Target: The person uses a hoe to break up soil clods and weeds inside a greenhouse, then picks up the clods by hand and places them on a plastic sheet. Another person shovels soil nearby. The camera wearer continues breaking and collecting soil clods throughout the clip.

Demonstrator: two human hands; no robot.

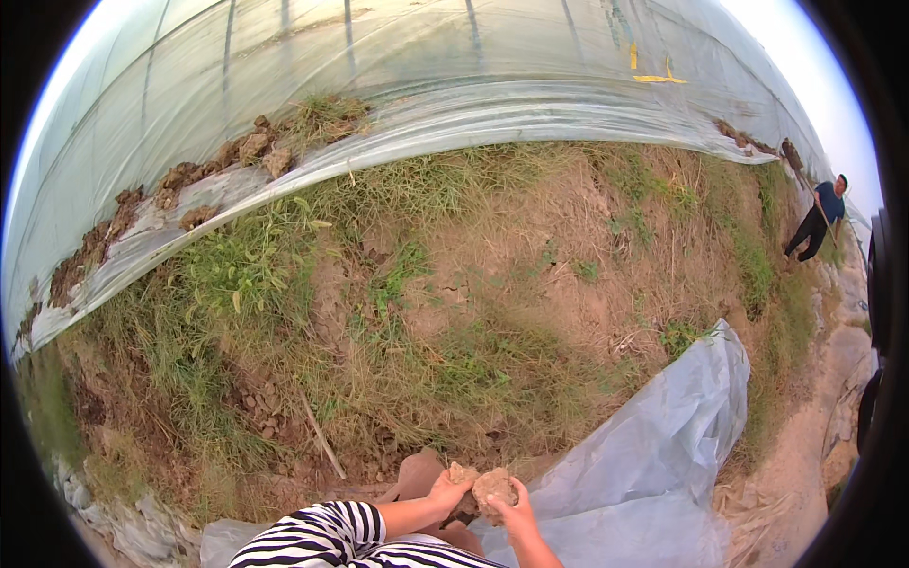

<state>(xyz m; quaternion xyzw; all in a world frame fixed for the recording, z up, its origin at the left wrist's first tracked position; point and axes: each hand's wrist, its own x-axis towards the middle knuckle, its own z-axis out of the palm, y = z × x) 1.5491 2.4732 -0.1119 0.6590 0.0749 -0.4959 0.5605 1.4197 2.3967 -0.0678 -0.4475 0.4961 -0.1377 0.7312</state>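
Observation:
At the bottom centre, my left hand [447, 493] grips a pale clod of soil [463, 473]. Just beside it, my right hand [517, 505] holds a larger, rounded clod of soil [494, 488], its fingers around the right side. The two clods are close together; whether they touch is hard to tell. More dark soil shows below and between my hands, partly hidden by them. A sheet of clear plastic film [639, 433] lies to the right of my hands and runs up the slope.
A grassy earth bank [454, 298] rises before me to a plastic-covered greenhouse [426, 71]. Clods [256, 148] weigh on its film edge. A thin stick [323, 437] lies on the left. At the far right, a person [824, 213] holds a long-handled shovel [792, 153] near a dirt path [788, 426].

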